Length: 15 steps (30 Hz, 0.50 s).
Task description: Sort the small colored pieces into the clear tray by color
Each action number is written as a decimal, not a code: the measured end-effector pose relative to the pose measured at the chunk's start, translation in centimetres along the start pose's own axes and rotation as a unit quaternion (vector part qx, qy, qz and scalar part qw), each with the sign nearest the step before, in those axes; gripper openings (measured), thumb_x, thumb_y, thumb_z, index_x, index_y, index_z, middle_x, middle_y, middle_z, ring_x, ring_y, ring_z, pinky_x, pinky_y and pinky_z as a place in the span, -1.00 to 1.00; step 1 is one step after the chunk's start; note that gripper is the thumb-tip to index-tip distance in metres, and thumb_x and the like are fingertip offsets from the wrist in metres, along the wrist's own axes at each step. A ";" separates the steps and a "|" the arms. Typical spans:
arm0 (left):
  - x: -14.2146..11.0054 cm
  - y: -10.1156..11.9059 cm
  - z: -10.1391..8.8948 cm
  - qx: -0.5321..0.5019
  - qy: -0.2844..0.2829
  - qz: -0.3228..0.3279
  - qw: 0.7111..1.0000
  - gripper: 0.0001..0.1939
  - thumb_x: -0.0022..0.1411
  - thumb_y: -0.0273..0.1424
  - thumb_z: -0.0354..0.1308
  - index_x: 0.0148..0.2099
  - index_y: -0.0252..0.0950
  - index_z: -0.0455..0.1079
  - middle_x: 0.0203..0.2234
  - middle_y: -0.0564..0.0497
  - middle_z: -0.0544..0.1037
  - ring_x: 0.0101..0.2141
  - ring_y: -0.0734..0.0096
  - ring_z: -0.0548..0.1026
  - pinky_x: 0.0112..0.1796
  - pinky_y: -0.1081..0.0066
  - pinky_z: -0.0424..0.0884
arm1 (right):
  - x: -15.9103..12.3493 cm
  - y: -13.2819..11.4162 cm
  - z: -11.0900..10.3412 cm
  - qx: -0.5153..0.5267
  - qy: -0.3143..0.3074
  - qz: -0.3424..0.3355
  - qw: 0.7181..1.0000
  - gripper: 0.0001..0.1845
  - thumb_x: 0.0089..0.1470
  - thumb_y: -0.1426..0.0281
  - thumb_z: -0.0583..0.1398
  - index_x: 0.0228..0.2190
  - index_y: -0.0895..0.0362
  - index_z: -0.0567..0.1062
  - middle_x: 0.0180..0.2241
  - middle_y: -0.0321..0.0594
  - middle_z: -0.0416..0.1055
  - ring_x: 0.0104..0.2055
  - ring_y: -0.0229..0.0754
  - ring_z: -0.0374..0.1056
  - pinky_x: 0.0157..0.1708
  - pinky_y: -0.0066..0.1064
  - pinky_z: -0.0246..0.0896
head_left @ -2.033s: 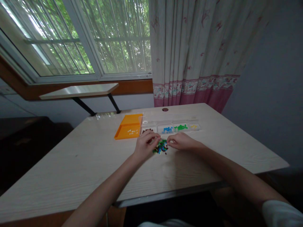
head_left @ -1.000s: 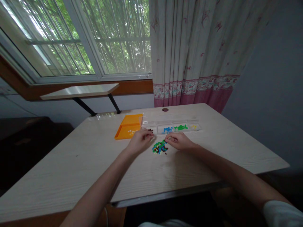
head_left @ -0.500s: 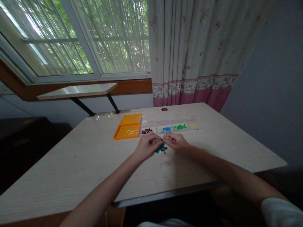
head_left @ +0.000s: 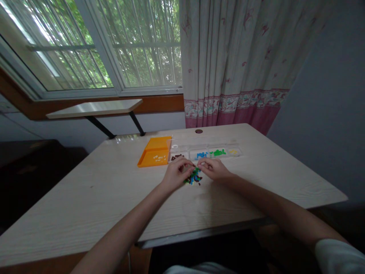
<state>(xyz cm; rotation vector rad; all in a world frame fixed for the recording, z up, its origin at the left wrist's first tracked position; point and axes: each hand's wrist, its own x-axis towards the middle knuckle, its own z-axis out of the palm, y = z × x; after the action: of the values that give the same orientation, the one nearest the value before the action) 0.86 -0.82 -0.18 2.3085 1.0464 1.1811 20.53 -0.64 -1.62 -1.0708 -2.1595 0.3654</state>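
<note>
Over a mixed pile of tiny green, blue, brown and pale pieces, my two hands nearly meet at the fingertips. My left hand is closed in a pinch on a small dark brown piece. My right hand has thumb and fingers pressed together just right of it; what they hold, if anything, is too small to make out. Behind the hands lies a clear compartment tray, with brown pieces, blue pieces, green pieces and yellow pieces in separate compartments.
An open orange case with small white pieces in it adjoins the tray's left end. A raised shelf on black legs stands at the desk's back left. Behind are a window and a curtain.
A second ago my left hand was further left, by the brown compartment; it has come back over the pile beside my right hand, and a brown piece shows at its fingertips. My right hand has barely shifted.
</note>
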 end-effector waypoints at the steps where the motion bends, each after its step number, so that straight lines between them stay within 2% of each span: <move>1: 0.0 -0.1 -0.1 0.004 0.005 -0.002 1.000 -0.88 0.09 -0.36 0.13 -0.32 -0.29 0.42 -0.47 0.01 0.41 -0.44 0.49 0.34 -0.46 0.51 0.24 | 0.1 0.1 -0.2 -0.014 -0.008 0.005 1.000 -0.73 0.09 0.26 0.03 -0.34 0.17 0.43 -0.72 -0.43 0.15 -0.66 -0.39 0.05 -0.57 -0.57 -0.08; 5: 0.0 -0.3 -0.5 0.021 0.023 0.002 1.000 -0.86 0.10 -0.35 0.11 -0.31 -0.29 0.42 -0.45 0.00 0.42 -0.49 0.52 0.30 -0.52 0.53 0.20 | 0.4 0.7 -0.7 -0.088 -0.067 0.015 0.994 -0.74 0.08 0.28 0.04 -0.31 0.13 0.45 -0.64 -0.35 0.31 -0.58 -0.34 0.19 -0.50 -0.54 -0.01; 8: 0.0 -0.1 -0.8 0.027 0.045 0.009 0.999 -0.86 0.11 -0.36 0.11 -0.30 -0.31 0.42 -0.43 -0.02 0.42 -0.50 0.53 0.29 -0.54 0.54 0.19 | 0.5 1.5 -0.7 -0.137 -0.121 0.022 0.983 -0.74 0.08 0.33 0.04 -0.24 0.08 0.46 -0.44 -0.24 0.45 -0.42 -0.26 0.32 -0.39 -0.49 0.07; 11: 0.0 0.3 -1.1 0.026 0.071 0.013 0.997 -0.86 0.10 -0.36 0.12 -0.32 -0.32 0.42 -0.45 -0.02 0.42 -0.54 0.55 0.27 -0.56 0.54 0.18 | 0.5 2.1 -0.5 -0.152 -0.152 0.029 0.976 -0.70 0.09 0.34 0.02 -0.16 0.05 0.44 -0.27 -0.20 0.47 -0.28 -0.20 0.36 -0.29 -0.45 0.12; 15: -0.1 0.4 -1.4 0.027 0.089 0.030 0.995 -0.87 0.10 -0.37 0.12 -0.31 -0.31 0.43 -0.47 -0.02 0.41 -0.52 0.54 0.29 -0.53 0.53 0.21 | 0.5 1.9 -0.6 -0.146 -0.169 0.024 0.975 -0.68 0.10 0.34 0.01 -0.12 0.02 0.42 -0.25 -0.22 0.47 -0.27 -0.20 0.37 -0.27 -0.44 0.14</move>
<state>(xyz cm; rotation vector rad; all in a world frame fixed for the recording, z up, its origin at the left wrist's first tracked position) -0.07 -1.18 0.83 2.3252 1.0879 1.4210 21.83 0.93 -1.99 -1.3000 -2.5513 0.2719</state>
